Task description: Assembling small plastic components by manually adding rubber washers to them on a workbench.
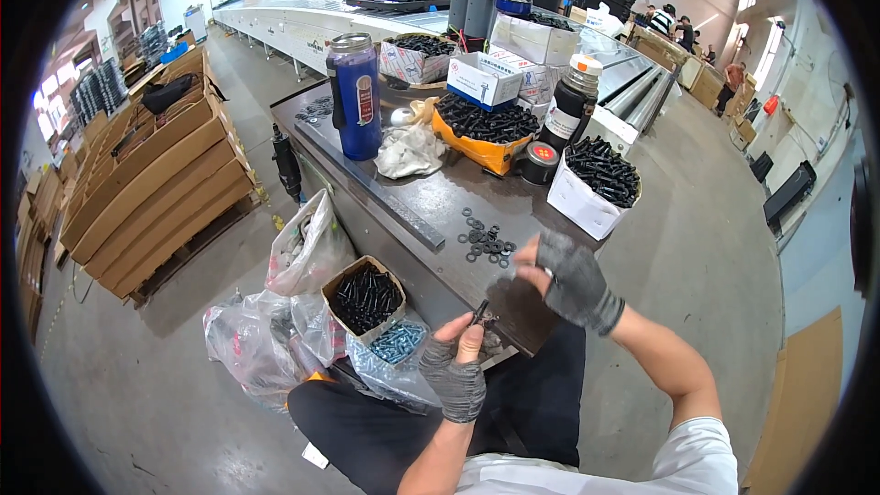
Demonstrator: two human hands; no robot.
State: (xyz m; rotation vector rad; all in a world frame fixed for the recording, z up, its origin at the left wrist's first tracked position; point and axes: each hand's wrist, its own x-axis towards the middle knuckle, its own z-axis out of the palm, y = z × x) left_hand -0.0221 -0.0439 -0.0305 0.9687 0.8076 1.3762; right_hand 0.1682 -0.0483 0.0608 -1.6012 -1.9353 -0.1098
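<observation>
Over the near corner of the dark bench (390, 206), my left hand (454, 376), in a grey fingerless glove, pinches a short black bolt (479, 312) upright between thumb and fingers. To its right and a little higher is my right hand (577, 284), gloved alike and bent inward. Motion blurs its fingers, so what they hold, if anything, does not show. Loose black washers (482, 240) lie scattered on the bench just left of the right hand. A white box of black bolts (600, 174) stands beyond that hand.
An orange-sided box of black bolts (486, 133), a blue tumbler (356, 101), a black bottle (570, 101) and a white cloth (410, 148) occupy the far bench. Below left are a carton of black bolts (367, 298), blue-silver screws (398, 343) and plastic bags (257, 339). Cardboard stacks (165, 192) stand left.
</observation>
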